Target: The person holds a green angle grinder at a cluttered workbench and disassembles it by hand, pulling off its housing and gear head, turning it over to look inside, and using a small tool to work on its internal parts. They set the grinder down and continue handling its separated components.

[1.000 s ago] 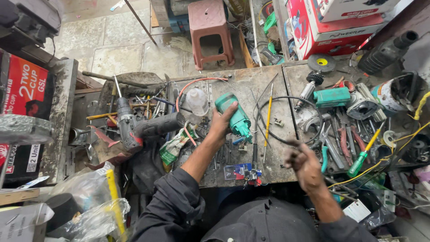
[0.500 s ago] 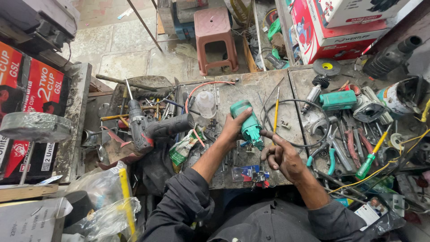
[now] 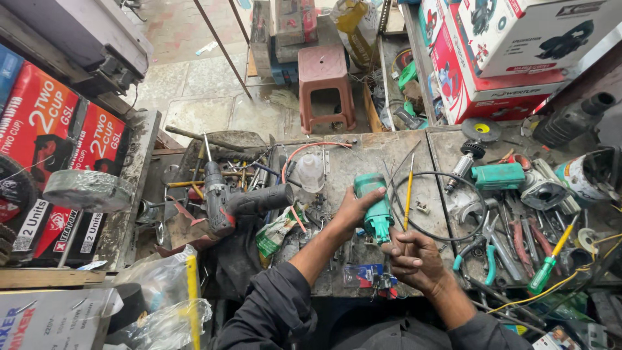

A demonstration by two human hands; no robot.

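My left hand (image 3: 350, 210) grips a green power-tool body (image 3: 374, 206) and holds it upright over the grey workbench (image 3: 363, 155). My right hand (image 3: 414, 259) sits just below and to the right of it. Its fingers are curled against the tool's lower end, and whether they hold anything is hidden. A thin yellow rod (image 3: 409, 188) lies on the bench right beside the tool, its lower end near my right fingers. A black cable loop (image 3: 447, 201) curves around to the right.
A dark cordless drill (image 3: 236, 204) lies at the left of the bench. Pliers, a green-handled screwdriver (image 3: 547, 266) and other green tool parts (image 3: 497, 175) crowd the right side. A red plastic stool (image 3: 327, 84) stands beyond the bench. Cardboard boxes (image 3: 518, 45) are stacked at the back right.
My right hand has come in from the right to the lower end of the green tool. My left hand has kept its grip on the tool and tilted it more upright.
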